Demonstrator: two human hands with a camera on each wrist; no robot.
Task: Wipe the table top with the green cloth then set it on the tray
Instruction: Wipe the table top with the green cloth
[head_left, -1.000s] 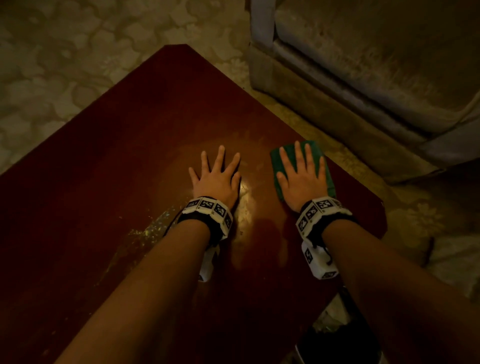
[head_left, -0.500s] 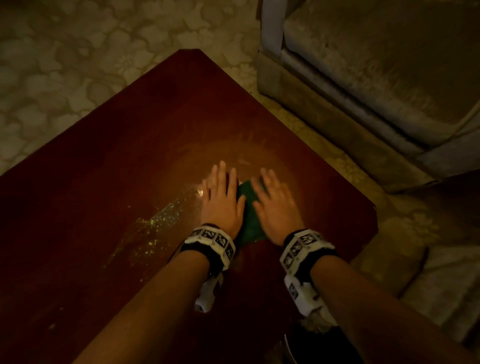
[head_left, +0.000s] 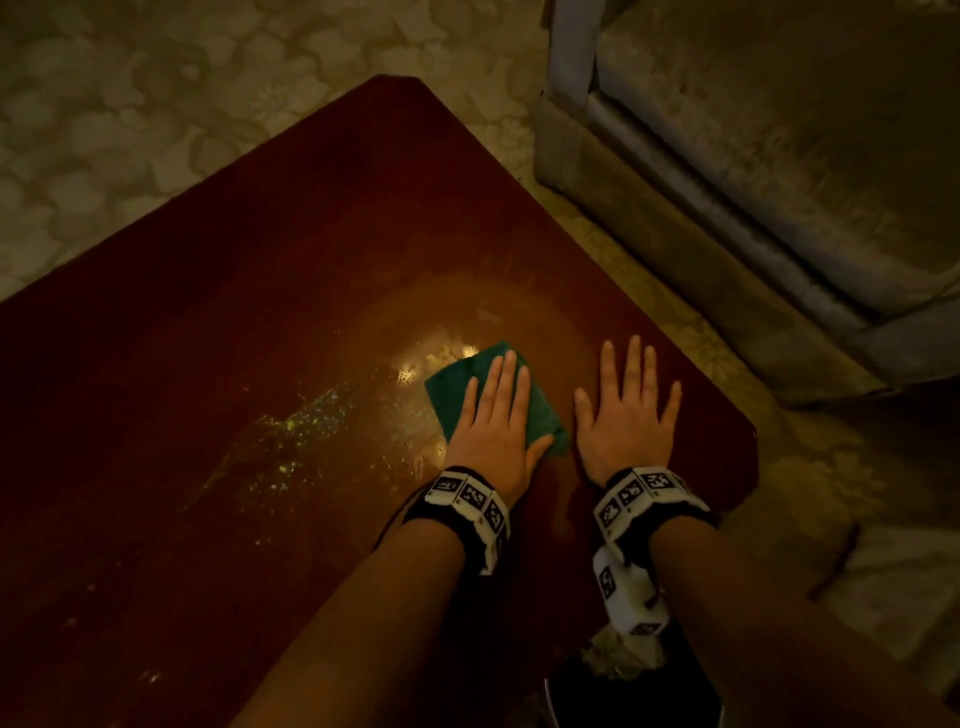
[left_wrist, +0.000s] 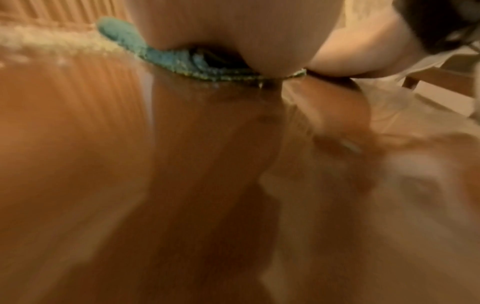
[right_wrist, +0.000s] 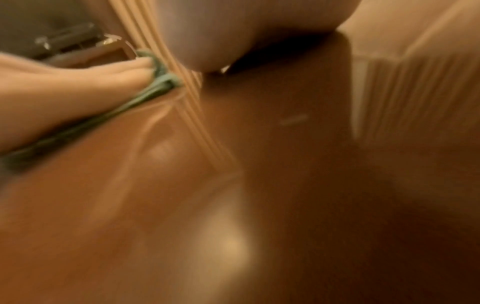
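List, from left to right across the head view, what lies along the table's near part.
Glittering wet smear → green cloth under the flat left hand → right hand flat on the table top → patterned floor.

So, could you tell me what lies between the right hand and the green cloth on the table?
Only a narrow strip of bare, glossy table top, in the head view. The right hand lies flat beside the green cloth, which the left hand presses down.

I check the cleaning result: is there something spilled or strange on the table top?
Yes. A patch of glittering droplets or specks lies on the table top, left of the green cloth under the flat left hand. It looks wet or unwiped. The right hand rests flat on bare wood.
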